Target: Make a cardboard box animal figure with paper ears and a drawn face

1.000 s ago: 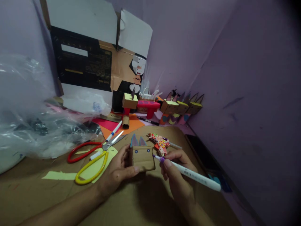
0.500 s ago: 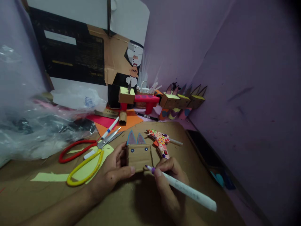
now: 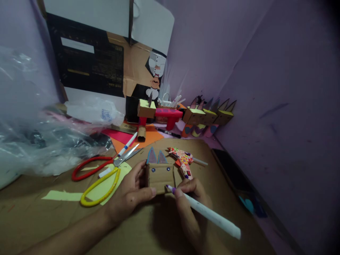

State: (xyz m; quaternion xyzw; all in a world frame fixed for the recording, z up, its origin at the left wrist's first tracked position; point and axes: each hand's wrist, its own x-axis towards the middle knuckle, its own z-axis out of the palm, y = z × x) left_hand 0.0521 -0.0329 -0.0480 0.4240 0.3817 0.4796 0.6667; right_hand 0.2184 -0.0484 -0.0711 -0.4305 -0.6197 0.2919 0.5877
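Observation:
My left hand (image 3: 132, 198) is closed round the left side of a small cardboard box (image 3: 160, 179), its thumb on the lower front. Two grey-purple pointed ears (image 3: 152, 156) edged in blue stand on the box, and two dark round eyes sit below them. In my right hand (image 3: 192, 205) is a white marker (image 3: 209, 213) with a purple tip. That tip is at the lower right part of the box front; whether it touches cannot be made out. Just behind my right hand lies a flower-patterned glue gun (image 3: 183, 159) with a glue stick in its back.
Scissors (image 3: 117, 163) with red and yellow handles lie left, over light green paper (image 3: 62, 196). A phone-like black slab (image 3: 230, 170) lies right. Behind stand cardboard figures (image 3: 195, 116), a red-legged one (image 3: 146, 109), a marker basket and plastic bags (image 3: 34, 141).
The whole view has shifted, so most things appear slightly further right. The marker tip is a little closer to the box front, while both hands keep their holds.

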